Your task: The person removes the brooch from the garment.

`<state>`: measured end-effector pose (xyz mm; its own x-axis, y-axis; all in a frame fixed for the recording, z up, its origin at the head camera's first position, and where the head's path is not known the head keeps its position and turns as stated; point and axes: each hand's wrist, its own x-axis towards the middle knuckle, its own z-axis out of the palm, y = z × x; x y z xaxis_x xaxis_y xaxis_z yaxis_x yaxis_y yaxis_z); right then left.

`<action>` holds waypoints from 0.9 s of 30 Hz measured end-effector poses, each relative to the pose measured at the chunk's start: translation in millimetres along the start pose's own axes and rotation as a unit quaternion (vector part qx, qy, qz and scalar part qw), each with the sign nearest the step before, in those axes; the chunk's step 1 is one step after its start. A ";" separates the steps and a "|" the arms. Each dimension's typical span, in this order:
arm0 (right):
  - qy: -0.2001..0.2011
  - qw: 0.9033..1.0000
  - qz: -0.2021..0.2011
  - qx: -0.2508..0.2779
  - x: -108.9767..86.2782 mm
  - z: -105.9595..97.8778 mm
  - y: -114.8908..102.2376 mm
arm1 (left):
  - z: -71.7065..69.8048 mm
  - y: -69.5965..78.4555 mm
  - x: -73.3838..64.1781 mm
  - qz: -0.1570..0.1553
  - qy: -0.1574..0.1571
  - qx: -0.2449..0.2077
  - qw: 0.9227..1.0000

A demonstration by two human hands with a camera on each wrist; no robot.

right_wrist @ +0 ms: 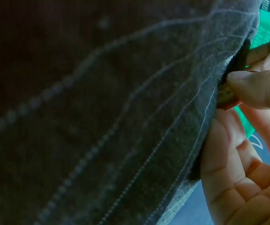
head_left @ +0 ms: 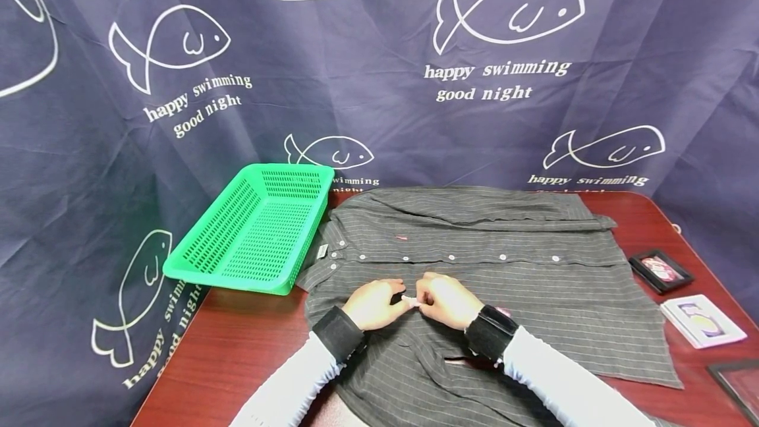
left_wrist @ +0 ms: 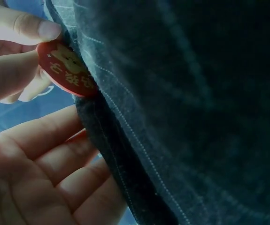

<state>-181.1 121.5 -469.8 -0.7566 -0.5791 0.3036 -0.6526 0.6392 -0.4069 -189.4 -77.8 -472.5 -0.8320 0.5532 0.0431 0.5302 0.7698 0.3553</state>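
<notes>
A dark grey pinstriped shirt [head_left: 563, 321] lies spread out, with white buttons [head_left: 452, 257] along its placket. Over its middle, my left hand [head_left: 376, 305] and right hand [head_left: 447, 300] meet at the fingertips. Between them is a round red badge [left_wrist: 69, 68] with a gold figure and characters, seen in the left wrist view against the cloth. Thumbs and fingers of both hands pinch at its rim. Part of the badge [right_wrist: 227, 97] shows beneath a thumb in the right wrist view. Its back and any pin are hidden.
A green plastic basket [head_left: 305, 242] stands at the back left, by the collar. On the right lie a black box [head_left: 643, 267] with a pink inset, white cards [head_left: 676, 315] and a dark frame [head_left: 720, 374]. A patterned curtain [head_left: 379, 84] hangs behind the red-brown table [head_left: 219, 361].
</notes>
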 end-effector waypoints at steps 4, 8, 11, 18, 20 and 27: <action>-0.003 1.000 0.001 0.002 -0.2 -0.8 0.6 | -0.1 0.4 0.3 -0.004 -0.006 0.000 1.000; -0.008 1.000 0.000 0.012 0.5 -6.2 0.6 | -0.3 0.6 0.3 -0.002 -0.009 0.000 1.000; -0.012 1.000 0.005 0.016 2.0 -11.4 0.4 | -0.8 1.0 0.2 -0.002 -0.010 0.001 1.000; -0.019 1.000 0.018 0.005 3.5 -14.0 0.7 | -4.3 5.7 -2.6 0.000 0.000 0.017 1.000; -0.021 1.000 0.016 0.001 3.5 -12.6 1.4 | -5.3 7.6 -3.8 0.002 0.006 0.025 1.000; -0.024 1.000 0.009 -0.004 3.6 -10.4 1.6 | -2.2 8.5 -4.8 0.000 0.010 0.039 0.999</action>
<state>-185.4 125.7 -460.5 -0.7650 -0.5915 0.2548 -0.6400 0.6536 -0.4040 -181.2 -74.7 -467.6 -0.8345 0.5475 0.0624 0.5411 0.7926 0.2810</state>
